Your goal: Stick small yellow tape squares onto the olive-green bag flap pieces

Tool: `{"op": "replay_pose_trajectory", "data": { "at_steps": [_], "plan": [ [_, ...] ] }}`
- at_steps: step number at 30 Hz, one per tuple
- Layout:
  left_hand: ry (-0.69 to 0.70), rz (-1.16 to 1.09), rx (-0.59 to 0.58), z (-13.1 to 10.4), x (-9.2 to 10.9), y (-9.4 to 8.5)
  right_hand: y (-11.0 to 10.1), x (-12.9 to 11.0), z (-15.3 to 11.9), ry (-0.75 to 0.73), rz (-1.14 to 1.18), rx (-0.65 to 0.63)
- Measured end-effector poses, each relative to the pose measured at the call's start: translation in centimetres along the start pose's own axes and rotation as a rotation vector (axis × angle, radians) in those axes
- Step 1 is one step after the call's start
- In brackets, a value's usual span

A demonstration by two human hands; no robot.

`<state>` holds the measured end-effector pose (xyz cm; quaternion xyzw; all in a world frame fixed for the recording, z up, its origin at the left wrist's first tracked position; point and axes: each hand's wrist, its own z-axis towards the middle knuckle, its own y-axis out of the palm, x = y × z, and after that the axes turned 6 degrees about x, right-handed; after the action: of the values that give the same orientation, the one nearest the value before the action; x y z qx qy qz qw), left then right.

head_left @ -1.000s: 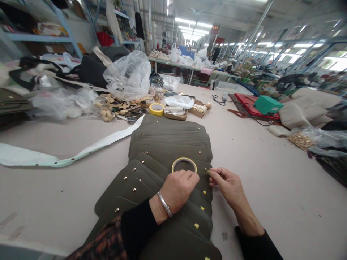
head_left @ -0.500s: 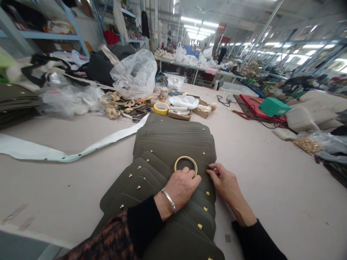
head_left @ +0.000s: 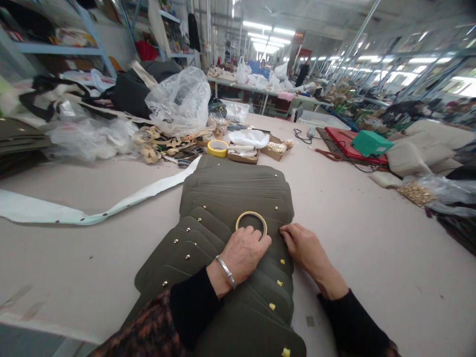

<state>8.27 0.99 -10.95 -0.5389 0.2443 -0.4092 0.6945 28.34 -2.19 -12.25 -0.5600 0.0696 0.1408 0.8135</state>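
Observation:
Overlapping olive-green panels (head_left: 238, 193) with small metal studs lie fanned out on the table. My left hand (head_left: 243, 250), a silver bangle at its wrist, rests over them, its fingers closed on the near rim of a thin yellow tape roll (head_left: 252, 213). My right hand (head_left: 303, 245) is at the panels' right edge, thumb and forefinger pinched together there; what is between the fingertips is too small to make out. Small yellow tape pieces (head_left: 279, 283) sit along the right edges of the lower panels.
Behind the panels are another yellow tape roll (head_left: 217, 148), a carton of gold-coloured parts (head_left: 277, 148) and a clear plastic bag (head_left: 182, 101). A white strip (head_left: 141, 196) runs left. A green box (head_left: 372, 144) stands on a red item at the right.
The view has shifted slightly. My right thumb and forefinger have closed together at the panel edge. My left hand keeps its hold on the tape roll.

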Motion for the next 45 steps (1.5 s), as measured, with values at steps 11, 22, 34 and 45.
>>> {"op": "replay_pose_trajectory", "data": {
  "at_steps": [11, 22, 34, 45],
  "plan": [
    [0.003, -0.319, 0.174, -0.5, -1.4, -1.6, -3.3, -2.0, -0.8, 0.142, 0.212, -0.351],
    [-0.012, -0.45, 0.236, -1.3, -0.6, -2.3, -2.7, -6.0, -1.6, -0.225, 0.378, 0.207],
    [0.025, -0.342, 0.198, -1.8, -0.8, -2.1, -1.7, -7.1, -2.3, 0.015, 0.409, 0.25],
    [-0.04, -0.073, 0.108, -1.6, -0.3, -0.9, -0.7, -0.8, -1.0, 0.573, 0.72, -0.027]
  ]
}}
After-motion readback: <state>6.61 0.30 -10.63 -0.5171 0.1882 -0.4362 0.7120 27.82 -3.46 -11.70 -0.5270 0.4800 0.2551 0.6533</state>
